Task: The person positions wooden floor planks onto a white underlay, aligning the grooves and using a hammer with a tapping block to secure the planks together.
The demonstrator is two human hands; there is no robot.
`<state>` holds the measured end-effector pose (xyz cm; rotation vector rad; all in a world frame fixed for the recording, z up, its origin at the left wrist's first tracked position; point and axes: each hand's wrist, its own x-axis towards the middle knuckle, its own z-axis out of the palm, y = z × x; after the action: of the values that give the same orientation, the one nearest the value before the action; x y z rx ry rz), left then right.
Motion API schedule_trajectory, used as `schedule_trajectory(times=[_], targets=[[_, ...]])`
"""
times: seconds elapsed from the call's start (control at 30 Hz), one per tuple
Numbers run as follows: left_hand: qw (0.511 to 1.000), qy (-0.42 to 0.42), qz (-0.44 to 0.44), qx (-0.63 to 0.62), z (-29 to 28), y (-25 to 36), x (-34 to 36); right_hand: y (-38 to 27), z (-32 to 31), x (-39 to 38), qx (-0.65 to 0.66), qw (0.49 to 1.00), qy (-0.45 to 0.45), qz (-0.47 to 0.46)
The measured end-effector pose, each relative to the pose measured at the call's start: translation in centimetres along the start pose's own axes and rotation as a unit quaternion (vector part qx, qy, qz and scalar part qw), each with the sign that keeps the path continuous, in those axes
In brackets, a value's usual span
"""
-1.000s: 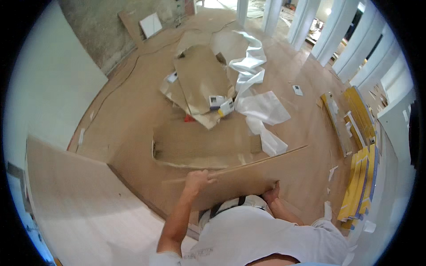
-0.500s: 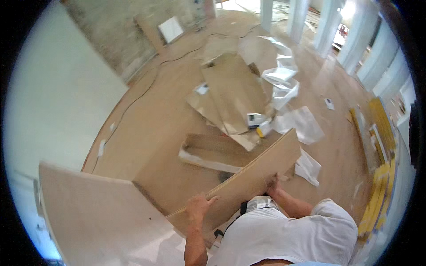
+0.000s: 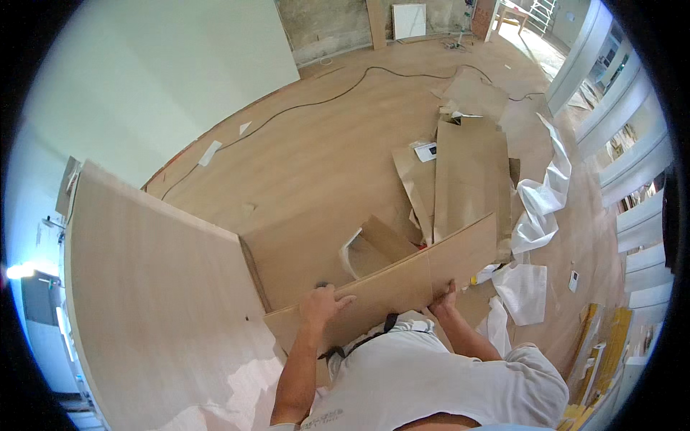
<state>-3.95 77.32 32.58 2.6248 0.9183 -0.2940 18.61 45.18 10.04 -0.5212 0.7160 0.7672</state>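
A long brown board (image 3: pixel 392 276), resembling folded cardboard, is held on edge across my front, tilted upward to the right. My left hand (image 3: pixel 320 307) grips its top edge near the left end, thumb stretched along it. My right hand (image 3: pixel 443 297) holds the lower edge farther right. The board's left end is beside a large pale wood panel (image 3: pixel 158 287); whether they touch I cannot tell. Just beyond the board lie an open cardboard piece (image 3: pixel 384 241), flattened cardboard sheets (image 3: pixel 471 172) and crumpled white wrapping (image 3: pixel 535 197).
A dark cable (image 3: pixel 338 95) snakes across the floor. A pale wall (image 3: pixel 158 86) stands left; a white square panel (image 3: pixel 409 20) leans at the back. Pale upright posts (image 3: pixel 607 118) line the right, with yellow lengths (image 3: pixel 611 348) at lower right.
My view has turned left. The board has swung from nearly level to a diagonal rising to the right, with both hands still on it.
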Motion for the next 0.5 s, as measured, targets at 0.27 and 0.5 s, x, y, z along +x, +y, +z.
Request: schedule_trajectory(times=[0.27, 0.5], targets=[[0.99, -0.077, 0.116, 0.001, -5.8, -10.5, 20.2, 7.3, 12.7, 8.3, 0.007, 0.998, 0.028, -0.06], [0.969, -0.113, 0.216, 0.049, -18.4, -21.0, 36.9, 20.0, 23.7, 16.8, 0.002, 0.991, 0.016, -0.13]])
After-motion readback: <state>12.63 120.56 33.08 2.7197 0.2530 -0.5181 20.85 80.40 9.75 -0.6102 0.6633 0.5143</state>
